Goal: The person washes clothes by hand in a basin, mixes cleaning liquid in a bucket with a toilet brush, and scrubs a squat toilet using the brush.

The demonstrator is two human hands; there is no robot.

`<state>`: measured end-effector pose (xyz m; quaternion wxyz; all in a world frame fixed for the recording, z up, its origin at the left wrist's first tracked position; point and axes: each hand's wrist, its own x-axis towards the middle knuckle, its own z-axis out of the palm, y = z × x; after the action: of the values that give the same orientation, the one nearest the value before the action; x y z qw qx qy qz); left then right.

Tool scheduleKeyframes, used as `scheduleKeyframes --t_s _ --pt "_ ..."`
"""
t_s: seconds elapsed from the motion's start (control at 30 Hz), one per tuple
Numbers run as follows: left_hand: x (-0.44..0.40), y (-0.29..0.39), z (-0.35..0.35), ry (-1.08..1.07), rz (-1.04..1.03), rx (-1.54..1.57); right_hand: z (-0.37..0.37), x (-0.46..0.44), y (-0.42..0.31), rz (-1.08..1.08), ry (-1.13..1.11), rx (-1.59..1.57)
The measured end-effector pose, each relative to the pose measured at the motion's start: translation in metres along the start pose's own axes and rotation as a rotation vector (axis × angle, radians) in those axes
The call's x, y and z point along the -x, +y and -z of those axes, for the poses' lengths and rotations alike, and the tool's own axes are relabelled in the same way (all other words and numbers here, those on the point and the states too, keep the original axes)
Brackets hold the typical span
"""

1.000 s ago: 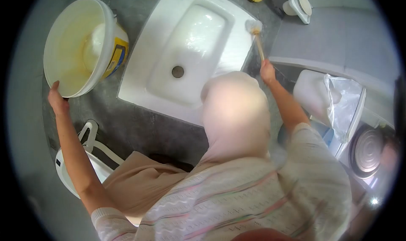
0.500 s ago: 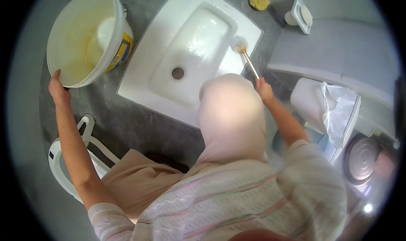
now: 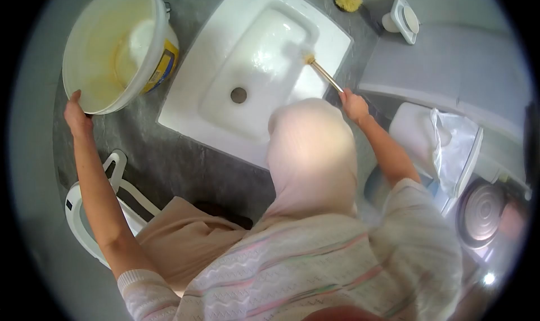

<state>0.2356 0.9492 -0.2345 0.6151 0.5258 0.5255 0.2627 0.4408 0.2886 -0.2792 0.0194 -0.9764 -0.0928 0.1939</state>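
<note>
A white ceramic squat toilet pan [image 3: 185,108] with a round drain hole is set in the grey floor. My right hand [image 3: 355,107] is closed around the handle of a toilet brush [image 3: 326,75]. The brush's blurred head is at the inner edge of the pan's basin, on the far right side. My left hand [image 3: 77,117] grips the near rim of a large whitish bucket [image 3: 107,37], thumb on the inside. That bucket is tipped so its mouth faces me, and a yellow-and-blue label shows on its side.
A yellow-bristled brush [image 3: 349,1] stands at the far wall near a white fixture [image 3: 403,20]. To the right is a white bin [image 3: 408,127] with a plastic liner. A white plastic stool or chair [image 3: 84,239] sits by my left arm. A grey ledge [image 3: 444,62] runs along the right.
The brush head has moved left, from the pan's right rim to the basin edge. My left hand still holds the bucket in about the same place.
</note>
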Motion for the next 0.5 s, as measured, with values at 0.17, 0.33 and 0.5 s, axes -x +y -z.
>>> scheduleKeyframes --t_s 0.17,0.33,0.5 --pt "0.005 0.001 -0.002 -0.044 0.006 0.018 0.009 -0.002 -0.003 -0.014 0.010 0.012" --pt "0.013 0.005 -0.006 -0.014 -0.016 -0.009 0.018 -0.004 -0.011 -0.040 0.019 -0.020" --pt "0.012 0.003 -0.004 -0.012 -0.020 -0.012 0.021 -0.002 -0.012 -0.009 -0.036 0.025"
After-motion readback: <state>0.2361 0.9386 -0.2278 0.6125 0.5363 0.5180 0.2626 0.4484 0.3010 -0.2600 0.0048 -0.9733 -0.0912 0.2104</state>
